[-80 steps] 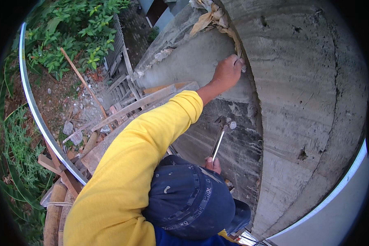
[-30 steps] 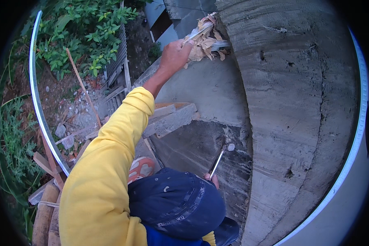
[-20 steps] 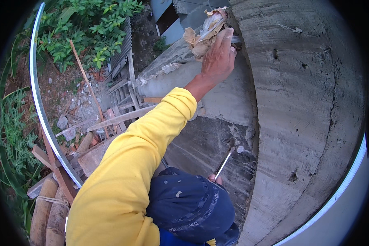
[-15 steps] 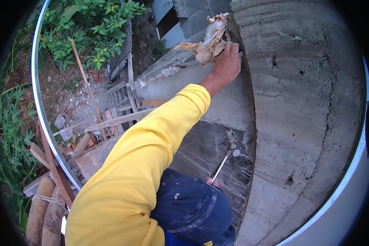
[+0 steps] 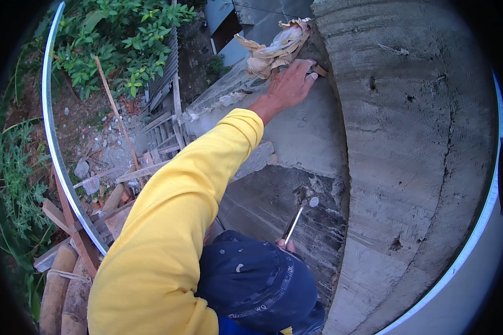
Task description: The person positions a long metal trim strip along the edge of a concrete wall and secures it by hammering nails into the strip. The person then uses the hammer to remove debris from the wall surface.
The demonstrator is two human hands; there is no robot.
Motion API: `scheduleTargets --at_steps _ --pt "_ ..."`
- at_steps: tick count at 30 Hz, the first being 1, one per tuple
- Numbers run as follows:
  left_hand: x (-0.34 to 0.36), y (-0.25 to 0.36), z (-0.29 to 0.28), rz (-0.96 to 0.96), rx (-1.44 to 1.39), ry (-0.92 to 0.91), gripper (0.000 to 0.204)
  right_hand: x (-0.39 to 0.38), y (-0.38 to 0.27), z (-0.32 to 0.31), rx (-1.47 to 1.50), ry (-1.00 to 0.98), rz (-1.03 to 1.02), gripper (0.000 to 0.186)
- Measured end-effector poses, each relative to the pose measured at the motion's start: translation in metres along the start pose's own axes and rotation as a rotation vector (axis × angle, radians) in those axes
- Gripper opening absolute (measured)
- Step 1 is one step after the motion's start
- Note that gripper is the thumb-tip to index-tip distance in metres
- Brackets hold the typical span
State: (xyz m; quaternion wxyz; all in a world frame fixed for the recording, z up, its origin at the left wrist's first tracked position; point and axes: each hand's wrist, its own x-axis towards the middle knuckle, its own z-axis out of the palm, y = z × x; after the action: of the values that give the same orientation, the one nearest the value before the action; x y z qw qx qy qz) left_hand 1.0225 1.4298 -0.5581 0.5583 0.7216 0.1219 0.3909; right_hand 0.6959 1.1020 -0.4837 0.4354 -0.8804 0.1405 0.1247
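Observation:
My left hand, at the end of a yellow sleeve, reaches far up to the concrete wall. Its fingers are closed round a small brown piece whose kind I cannot make out. Just beyond the knuckles lies a crumpled brown paper bag with whitish lining. Lower down, my right hand shows only in part, closed on a hammer with a shiny shaft and round pale face, near a rough hole in the dark wall. Rounded navy fabric with a printed band hides the right forearm.
A broad rough concrete face with holes and a crack fills the right. Bamboo poles tied with cord and wooden boards stand at lower left. Far below are rubble, a wooden ladder-like frame and green bushes.
My left hand has shifted left and slightly down, off the paper bag's right side, and a brown piece now shows at its fingers. The bag spreads further left. The hammer moved slightly up-left.

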Motion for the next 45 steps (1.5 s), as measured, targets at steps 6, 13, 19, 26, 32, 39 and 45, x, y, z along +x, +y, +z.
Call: scheduleTargets --at_steps 6,13,19,26,32,39,45 --pt "0.005 0.004 0.038 -0.039 -0.229 0.201 0.029 -0.002 -0.011 0.0 -0.055 0.023 0.01 0.037" --pt "0.011 -0.019 -0.002 -0.311 -0.25 0.096 0.016 0.009 0.04 -0.018 0.049 -0.011 0.087 0.039" --pt "-0.038 -0.077 -0.043 -0.42 -0.024 0.243 0.033 0.009 0.017 -0.002 0.052 -0.016 0.052 0.04" --pt "0.079 -0.017 -0.009 0.045 0.22 0.446 0.049 0.014 0.021 -0.003 0.025 0.003 0.042 0.04" --pt "0.097 -0.026 -0.017 -0.322 0.234 0.015 0.056 0.006 0.037 -0.011 -0.056 0.029 -0.069 0.041" --pt "0.116 -0.028 -0.031 -0.284 0.187 -0.203 0.056 -0.005 -0.029 -0.024 -0.096 0.103 -0.21 0.043" --pt "0.15 -0.092 -0.039 -0.065 0.245 -0.165 0.058 -0.006 -0.043 -0.073 -0.025 0.144 -0.207 0.046"
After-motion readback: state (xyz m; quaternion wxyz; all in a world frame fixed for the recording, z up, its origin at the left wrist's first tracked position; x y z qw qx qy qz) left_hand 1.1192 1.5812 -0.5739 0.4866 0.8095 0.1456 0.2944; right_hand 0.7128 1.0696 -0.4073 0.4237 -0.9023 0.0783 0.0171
